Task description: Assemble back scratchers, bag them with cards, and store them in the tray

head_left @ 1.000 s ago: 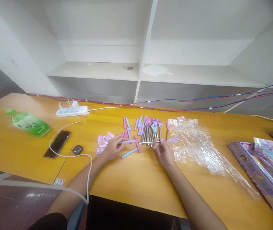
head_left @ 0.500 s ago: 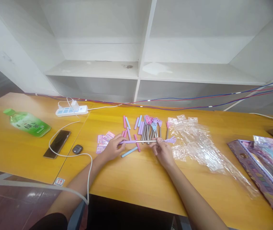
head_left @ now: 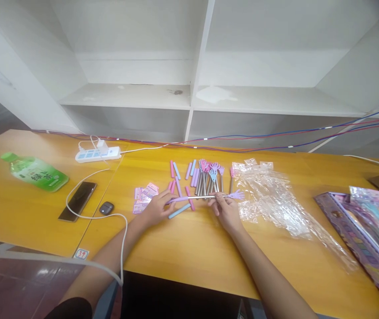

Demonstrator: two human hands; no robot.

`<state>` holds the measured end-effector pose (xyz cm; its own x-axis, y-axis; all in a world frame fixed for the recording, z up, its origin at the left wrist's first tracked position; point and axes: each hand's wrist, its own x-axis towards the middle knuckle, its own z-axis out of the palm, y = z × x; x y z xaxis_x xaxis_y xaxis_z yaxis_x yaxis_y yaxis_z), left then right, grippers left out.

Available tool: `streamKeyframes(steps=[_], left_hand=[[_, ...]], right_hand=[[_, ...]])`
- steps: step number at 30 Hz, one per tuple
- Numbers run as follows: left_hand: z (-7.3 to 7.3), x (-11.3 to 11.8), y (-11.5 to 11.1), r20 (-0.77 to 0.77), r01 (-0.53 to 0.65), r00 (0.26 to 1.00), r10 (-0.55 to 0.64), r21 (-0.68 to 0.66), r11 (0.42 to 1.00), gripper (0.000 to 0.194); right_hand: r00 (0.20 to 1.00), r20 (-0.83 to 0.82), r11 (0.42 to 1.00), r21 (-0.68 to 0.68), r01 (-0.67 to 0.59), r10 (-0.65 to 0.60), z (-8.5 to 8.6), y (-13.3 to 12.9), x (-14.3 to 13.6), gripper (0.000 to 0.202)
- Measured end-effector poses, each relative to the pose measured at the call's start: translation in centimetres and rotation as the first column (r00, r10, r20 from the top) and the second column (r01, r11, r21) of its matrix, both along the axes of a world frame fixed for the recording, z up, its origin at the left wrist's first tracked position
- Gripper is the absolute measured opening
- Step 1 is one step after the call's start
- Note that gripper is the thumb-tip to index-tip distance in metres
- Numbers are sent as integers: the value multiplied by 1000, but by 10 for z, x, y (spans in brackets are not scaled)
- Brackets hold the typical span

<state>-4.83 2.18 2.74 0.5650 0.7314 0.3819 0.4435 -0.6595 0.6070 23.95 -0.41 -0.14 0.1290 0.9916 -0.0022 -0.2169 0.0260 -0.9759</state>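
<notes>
A back scratcher (head_left: 203, 196) with a silver rod, a purple grip and a purple hand-shaped head lies level between my two hands. My left hand (head_left: 158, 209) is closed around the purple grip at its left end. My right hand (head_left: 226, 212) pinches the rod just short of the head. Behind them, several other back scratchers (head_left: 213, 175) with pink, blue and purple heads lie in a bunch. Loose grip tubes are strewn to the left of the bunch, among them a blue tube (head_left: 179, 211) just under the held grip. Small printed cards (head_left: 143, 197) lie beside my left hand.
Clear plastic bags (head_left: 276, 199) are heaped on the right, near a purple box (head_left: 349, 235) of packaged items. To the left are a green bottle (head_left: 36, 172), a phone (head_left: 78, 201), an earbud case (head_left: 106, 208) and a power strip (head_left: 98, 153). A white cable (head_left: 123, 239) crosses before my left forearm.
My left hand's fingers have shifted slightly on the purple grip, and that end sits a little lower. My right hand stays by the head. The whole view has moved slightly.
</notes>
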Motion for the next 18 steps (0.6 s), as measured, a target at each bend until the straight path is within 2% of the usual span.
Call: streamKeyframes(steps=[5,12,16,18], left_hand=[[-8,-2,0,-15,61,998,-61,-22,998,27],[-6,6,1,122,-10,992,17,-64,998,19],[1,4,2,146,-60,987,66,-43,997,15],[3,1,3,144,-79,986,83,-32,996,14]], right_hand=[[999,-43,1000,5,-28,28,2,-2,2,42],[985,-118,992,-3,-126,125,0,3,14,37],[966,-257,999,41,5,5,11,9,34,42],[970,-237,996,51,70,-56,16,10,44,39]])
